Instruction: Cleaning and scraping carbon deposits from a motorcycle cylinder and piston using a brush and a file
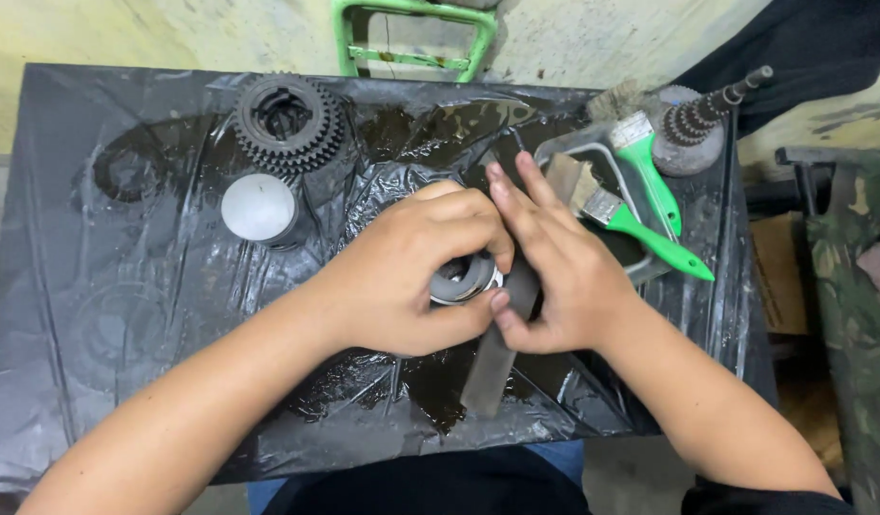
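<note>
My left hand (402,272) is wrapped around a small round metal part (462,278), grey and ring-shaped, held just above the black plastic sheet (106,315) that covers the table. My right hand (554,277) presses a long flat dark metal file (492,367) against that part, with fingers stretched along the blade. The file's lower end points toward me over an oily wet patch. Both hands touch at the middle of the table.
A large dark toothed gear (287,119) lies at the back left, with a pale grey round cap (259,207) beside it. At the back right sit two green-handled brushes (650,205) in a metal tray (562,145) and a geared shaft (702,114). A green frame (416,33) stands behind the table.
</note>
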